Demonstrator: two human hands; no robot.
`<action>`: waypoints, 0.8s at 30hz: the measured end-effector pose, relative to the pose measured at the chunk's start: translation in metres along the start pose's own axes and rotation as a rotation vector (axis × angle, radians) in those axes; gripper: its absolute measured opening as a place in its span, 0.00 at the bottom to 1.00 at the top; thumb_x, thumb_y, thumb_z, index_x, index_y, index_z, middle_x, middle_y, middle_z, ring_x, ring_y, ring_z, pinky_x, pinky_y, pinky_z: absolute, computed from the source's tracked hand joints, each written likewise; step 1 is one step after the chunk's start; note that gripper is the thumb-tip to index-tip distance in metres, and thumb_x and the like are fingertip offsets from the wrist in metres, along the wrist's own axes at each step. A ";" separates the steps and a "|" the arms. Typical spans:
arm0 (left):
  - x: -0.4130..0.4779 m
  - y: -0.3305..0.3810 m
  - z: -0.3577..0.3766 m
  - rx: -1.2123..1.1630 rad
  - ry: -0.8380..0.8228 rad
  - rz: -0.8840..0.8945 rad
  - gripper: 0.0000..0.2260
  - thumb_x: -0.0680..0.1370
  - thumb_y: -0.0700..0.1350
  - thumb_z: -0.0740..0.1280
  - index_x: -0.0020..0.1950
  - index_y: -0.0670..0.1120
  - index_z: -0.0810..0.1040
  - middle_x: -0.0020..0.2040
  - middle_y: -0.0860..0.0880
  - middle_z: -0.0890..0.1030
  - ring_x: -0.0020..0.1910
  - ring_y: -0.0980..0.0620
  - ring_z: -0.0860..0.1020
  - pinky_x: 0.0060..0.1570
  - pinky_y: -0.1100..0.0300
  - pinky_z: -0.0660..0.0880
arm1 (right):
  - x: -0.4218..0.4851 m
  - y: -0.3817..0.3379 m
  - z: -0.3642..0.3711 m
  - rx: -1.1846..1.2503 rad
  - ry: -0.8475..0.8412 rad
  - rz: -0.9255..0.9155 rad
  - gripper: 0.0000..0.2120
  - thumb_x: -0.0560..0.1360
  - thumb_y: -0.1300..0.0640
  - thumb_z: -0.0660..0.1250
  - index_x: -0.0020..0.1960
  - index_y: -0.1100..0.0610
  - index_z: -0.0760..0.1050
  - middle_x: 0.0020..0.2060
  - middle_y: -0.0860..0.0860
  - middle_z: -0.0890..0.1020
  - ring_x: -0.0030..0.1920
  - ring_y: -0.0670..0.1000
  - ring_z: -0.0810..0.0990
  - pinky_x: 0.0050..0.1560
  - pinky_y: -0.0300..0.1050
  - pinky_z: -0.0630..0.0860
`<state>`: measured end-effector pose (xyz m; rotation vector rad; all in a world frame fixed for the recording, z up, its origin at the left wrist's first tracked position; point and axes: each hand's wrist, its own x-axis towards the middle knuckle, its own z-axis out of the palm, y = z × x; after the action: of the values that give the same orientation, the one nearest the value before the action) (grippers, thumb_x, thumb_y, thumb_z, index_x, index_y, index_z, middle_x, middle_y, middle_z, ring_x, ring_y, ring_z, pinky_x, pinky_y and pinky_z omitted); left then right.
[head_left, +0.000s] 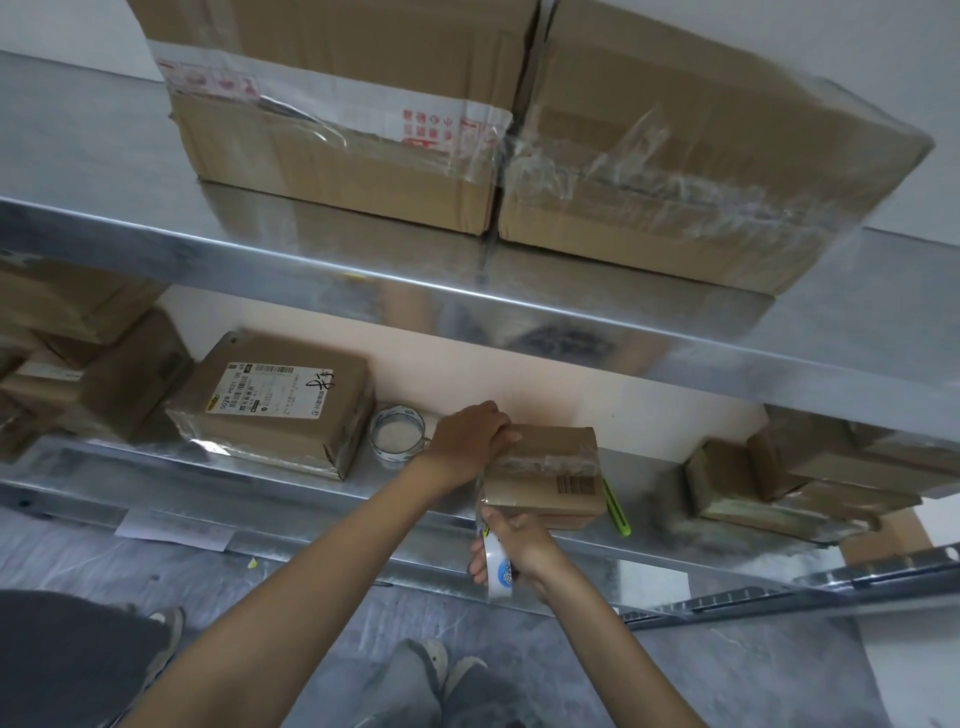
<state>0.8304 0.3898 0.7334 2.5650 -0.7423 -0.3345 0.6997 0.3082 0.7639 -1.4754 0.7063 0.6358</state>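
Head view puts the work at the sealing step: a small cardboard box (550, 467) sits on the lower metal shelf (649, 499), near its front edge, and clear tape is being drawn over it. The left hand (470, 436) clamps the box's far left corner from above, fingers curled over the edge, pinning it to the shelf. The right hand (519, 543) is closed round a tape roll (500, 571), held just below and in front of the box's near left corner, with a short strip of tape (481, 504) stretched taut from the roll up to the cardboard. One band of tape already lies across the top face, above the barcode. I judge that the next move calls for pulling the strip down and under the near face, then smoothing and cutting it while the left hand steadies the box against the pull (a green cutter (618, 512) lies just beside the box on its right, handy for that). A second tape roll (397, 434) stands to the left, between the box and a labelled parcel (275, 410).
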 end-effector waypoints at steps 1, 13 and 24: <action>-0.005 0.003 0.001 0.014 -0.099 0.007 0.28 0.78 0.62 0.60 0.72 0.46 0.67 0.65 0.48 0.69 0.63 0.47 0.70 0.52 0.51 0.71 | 0.000 0.000 0.000 0.001 0.003 0.003 0.24 0.81 0.53 0.58 0.33 0.68 0.74 0.20 0.57 0.78 0.19 0.51 0.76 0.23 0.37 0.73; -0.025 -0.028 0.001 -0.508 -0.191 0.029 0.46 0.60 0.61 0.75 0.74 0.54 0.62 0.66 0.50 0.69 0.66 0.53 0.66 0.67 0.59 0.64 | 0.001 -0.001 -0.004 0.018 -0.023 -0.012 0.23 0.81 0.53 0.58 0.33 0.66 0.73 0.19 0.56 0.77 0.18 0.51 0.75 0.23 0.37 0.73; -0.023 -0.013 0.014 -0.656 0.069 -0.107 0.22 0.70 0.45 0.75 0.60 0.61 0.74 0.55 0.53 0.78 0.55 0.56 0.75 0.58 0.61 0.72 | 0.003 0.002 -0.004 -0.022 0.006 -0.011 0.24 0.81 0.51 0.58 0.34 0.66 0.74 0.21 0.57 0.78 0.20 0.52 0.76 0.27 0.40 0.74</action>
<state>0.8124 0.4078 0.7172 1.9814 -0.3814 -0.4364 0.7000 0.3039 0.7602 -1.5012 0.6974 0.6327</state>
